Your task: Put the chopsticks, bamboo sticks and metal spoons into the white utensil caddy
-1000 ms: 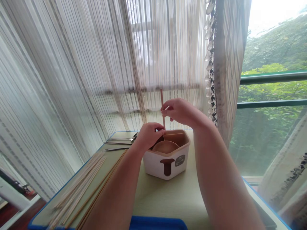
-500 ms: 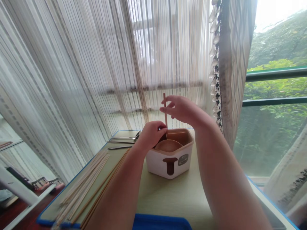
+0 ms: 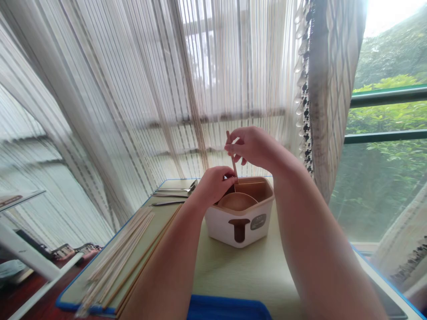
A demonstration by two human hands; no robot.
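My right hand (image 3: 249, 146) is raised above the back of a white and brown utensil holder (image 3: 220, 229). It pinches a wooden chopstick (image 3: 235, 166) near the top, and the stick slants down toward the compartments. My left hand (image 3: 216, 184) lies over the holder's back left rim with thumb and fingers closed together beside the chopstick's lower end. What those fingers grip is hidden. A round brown cup-like insert (image 3: 237, 202) sits at the front inside the holder. The front wall has a T-shaped opening and a grey label.
Left of the holder, several metal utensils (image 3: 171, 193) lie on the table (image 3: 240, 271), one a ladle or spoon. Bundled pale chopsticks (image 3: 120, 249) and darker sticks (image 3: 150, 251) lie nearer. A blue object (image 3: 228, 308) is at the front edge. Curtains (image 3: 150, 89) hang behind.
The chopstick has gone from nearly upright to tilted, its top leaning left. The view has shifted slightly; my left hand stays at the holder's rim.
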